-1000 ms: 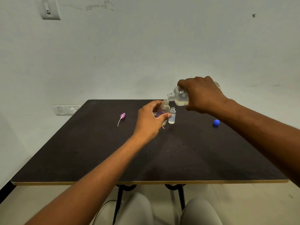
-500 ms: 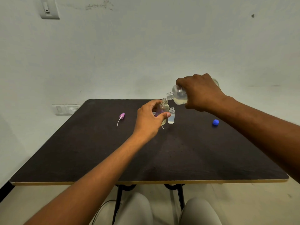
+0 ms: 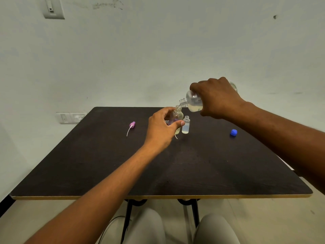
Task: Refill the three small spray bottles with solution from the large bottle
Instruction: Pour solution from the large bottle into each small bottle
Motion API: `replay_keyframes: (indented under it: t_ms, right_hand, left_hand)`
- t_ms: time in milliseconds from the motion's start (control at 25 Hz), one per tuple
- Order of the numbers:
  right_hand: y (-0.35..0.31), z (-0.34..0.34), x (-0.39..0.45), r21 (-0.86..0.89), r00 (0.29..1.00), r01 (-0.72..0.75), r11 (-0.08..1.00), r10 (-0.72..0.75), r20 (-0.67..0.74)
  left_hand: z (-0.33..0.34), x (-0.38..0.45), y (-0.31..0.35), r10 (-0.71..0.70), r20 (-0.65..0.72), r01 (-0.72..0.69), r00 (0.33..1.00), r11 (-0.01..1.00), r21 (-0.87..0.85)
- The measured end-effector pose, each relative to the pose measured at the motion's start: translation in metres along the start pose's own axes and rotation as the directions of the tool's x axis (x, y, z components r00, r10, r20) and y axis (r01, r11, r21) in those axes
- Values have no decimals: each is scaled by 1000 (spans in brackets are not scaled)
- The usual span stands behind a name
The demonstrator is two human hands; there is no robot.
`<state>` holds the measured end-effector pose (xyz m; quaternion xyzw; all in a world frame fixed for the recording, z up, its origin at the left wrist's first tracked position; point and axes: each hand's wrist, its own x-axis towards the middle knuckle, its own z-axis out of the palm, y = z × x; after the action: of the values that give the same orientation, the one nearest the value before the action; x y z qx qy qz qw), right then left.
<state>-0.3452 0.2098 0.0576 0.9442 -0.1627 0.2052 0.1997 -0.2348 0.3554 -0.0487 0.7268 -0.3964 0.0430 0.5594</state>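
- Far left on the table (image 3: 105, 164) lies a pink spray top (image 3: 132, 124) with its white dip tube trailing toward the near edge — well apart from the bottles and untouched.
- The left hand (image 3: 162, 128) grasps a small spray bottle (image 3: 177, 117) that stands upright on the table, thumb and fingers curled round its body; its neck is open and a little yellowish liquid shows at the bottom.
- Just beside it to the right stands a second, smaller bottle (image 3: 186, 125), also uncapped, with pale liquid in its lower part. A third small bottle cannot be made out for certain behind the left hand.
- The right hand (image 3: 217, 97) is wrapped round the large bottle (image 3: 192, 103), tipped nearly level with its mouth right over the held bottle's neck — pouring looks to be the step in hand.
- Next, by my judgement: a steady tilt, mouth kept over the narrow neck, then levelling off before overflow and shifting to the neighbour.
- Far right, a blue cap (image 3: 233, 132) rests alone on the table.
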Motion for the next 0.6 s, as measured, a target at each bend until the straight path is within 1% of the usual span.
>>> replay_keyframes:
  t_ms: [600]
  right_hand:
    - [-3, -5, 6, -42, 1000, 29, 999, -29, -7]
  left_hand:
    - [-1, 4, -3, -7, -15, 7, 1000, 1000, 20]
